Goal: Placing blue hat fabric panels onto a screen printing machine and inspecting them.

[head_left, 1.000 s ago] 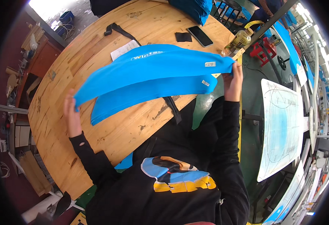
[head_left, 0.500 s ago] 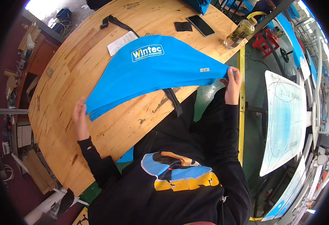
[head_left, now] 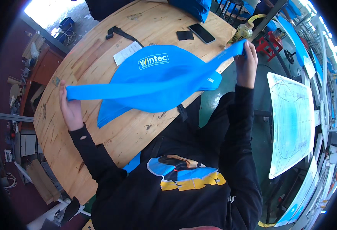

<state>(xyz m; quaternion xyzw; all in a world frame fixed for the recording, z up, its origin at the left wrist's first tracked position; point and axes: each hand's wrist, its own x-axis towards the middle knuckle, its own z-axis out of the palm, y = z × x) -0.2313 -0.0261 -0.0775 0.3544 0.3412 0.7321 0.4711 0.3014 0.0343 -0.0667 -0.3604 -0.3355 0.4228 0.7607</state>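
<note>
A blue fabric panel (head_left: pixel 116 92) is stretched between my hands, raised above the table and sagging in the middle. My left hand (head_left: pixel 71 109) is closed on its left end, and my right hand (head_left: pixel 248 63) grips the other end, higher up near the bottle. Beneath it lies a stack of matching blue fabric panels (head_left: pixel 137 76), the top one bearing a white printed logo. A small pale label sits near the stack's right tip. The lifted panel partly hides the stack.
On the wooden table (head_left: pixel 76 153) are a white paper slip (head_left: pixel 126 53), a black strap (head_left: pixel 124 33), a black square patch (head_left: pixel 185 35), a phone (head_left: pixel 202 33) and a bottle (head_left: pixel 242 32). A blue bundle (head_left: pixel 193 7) lies at the far edge. Pale printed boards (head_left: pixel 291 122) stand at right.
One panel has come up off the stack, held at both ends. Both hands have risen; my left moved outward to the left, my right farther away. The stack's right tip now shows free.
</note>
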